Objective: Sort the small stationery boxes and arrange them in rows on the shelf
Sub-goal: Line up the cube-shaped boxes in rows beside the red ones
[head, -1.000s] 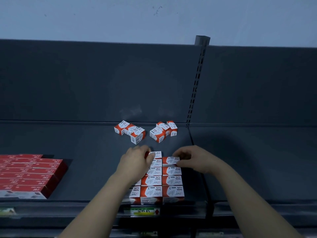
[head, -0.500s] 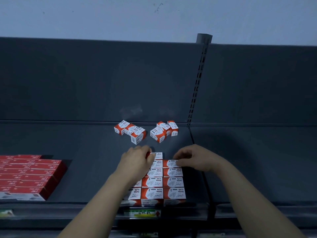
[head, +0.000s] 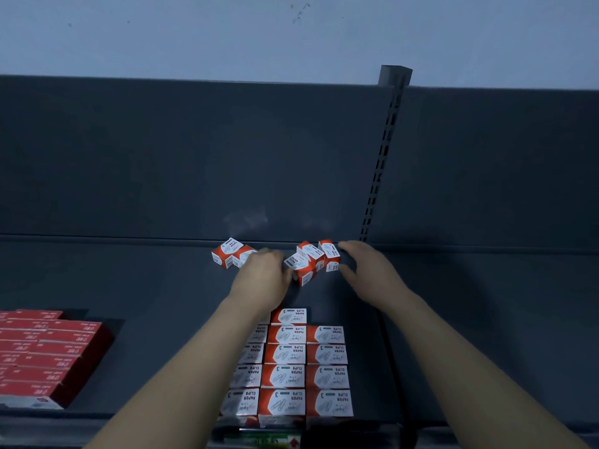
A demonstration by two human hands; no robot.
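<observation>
- Both hands reach to the back of the dark shelf (head: pixel 129 280), where loose red/white paper clip boxes lie jumbled vs. the back panel (head: pixel 194 157).
- Left hand (head: pixel 262 280): palm down, fingers curled over the gap btwn the two loose clusters; it covers part of the left cluster (head: pixel 228 256), which shows two boxes tilted at odd angles. Grip state: can't tell, as the fingertips are hidden and blurred, so no box is clearly held.
- Right hand (head: pixel 366 270): spread wide, thumb low and fingers high, flanking the right side of the right cluster (head: pixel 312 259). Fingertips look to be just touching the outermost box; no closed hold visible.
- Right cluster: approx. three boxes leaning on each other, one tipped fwd toward the camera.
- Sorted boxes (head: pixel 288 374) sit near the shelf front, well apart from the loose ones: neat rows in three columns, tops up, "PAPER CLIPS" print upside down to the viewer. Left column partly hidden by the left forearm; middle column runs one box further back than the right one.
- Flat red boxes (head: pixel 42 354) stacked at far left front, apart from the rest.
- Slotted upright (head: pixel 379 170) rises behind the right hand.
- Price label (head: pixel 269 441) on the front edge, under the rows.
</observation>
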